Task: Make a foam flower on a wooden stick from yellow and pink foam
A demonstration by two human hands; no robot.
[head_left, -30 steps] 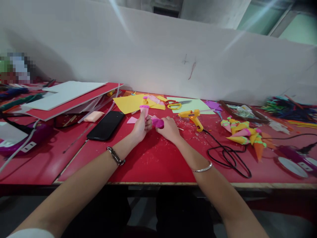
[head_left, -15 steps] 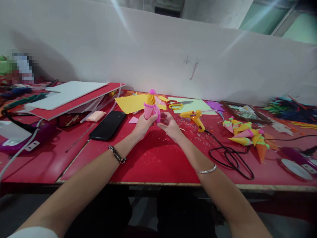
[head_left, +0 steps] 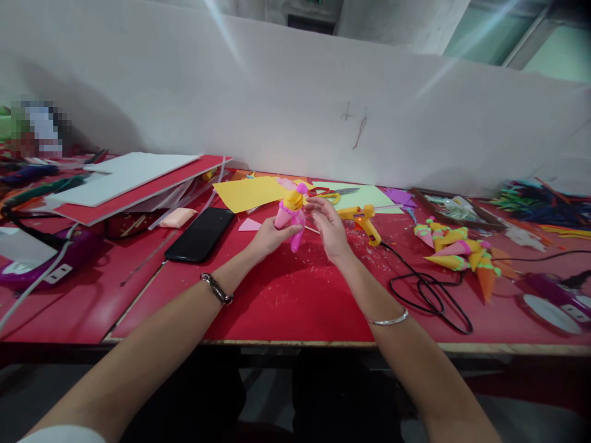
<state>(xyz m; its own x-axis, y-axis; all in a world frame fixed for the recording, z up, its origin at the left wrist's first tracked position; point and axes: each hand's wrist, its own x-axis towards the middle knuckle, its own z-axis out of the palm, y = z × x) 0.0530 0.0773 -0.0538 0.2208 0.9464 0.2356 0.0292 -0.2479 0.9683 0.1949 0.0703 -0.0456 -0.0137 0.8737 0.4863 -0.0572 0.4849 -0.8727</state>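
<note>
My left hand (head_left: 270, 239) is closed around a pink paper cone (head_left: 285, 215), made like an ice cream cone with a yellow swirled top and a pink pompom. A bright pink strip dangles from its side. The cone leans to the right above the red table. Just right of it, my right hand (head_left: 330, 227) is raised with its fingers apart and nothing in them; whether its fingertips touch the cone I cannot tell. Right of that hand lies a yellow glue gun (head_left: 362, 219) with a glowing orange light. Scissors (head_left: 335, 195) lie behind the hands.
A black phone (head_left: 201, 235) lies left of my hands. Several finished paper cones (head_left: 455, 249) are piled at the right, beside the glue gun's black cord (head_left: 431, 301). Yellow paper (head_left: 247, 194) and a brown tray (head_left: 455, 208) are at the back, before a white partition (head_left: 277, 104).
The cone has tipped from upright towards the right and sits slightly lower. My right hand has moved off the pink strip, rising and opening its fingers.
</note>
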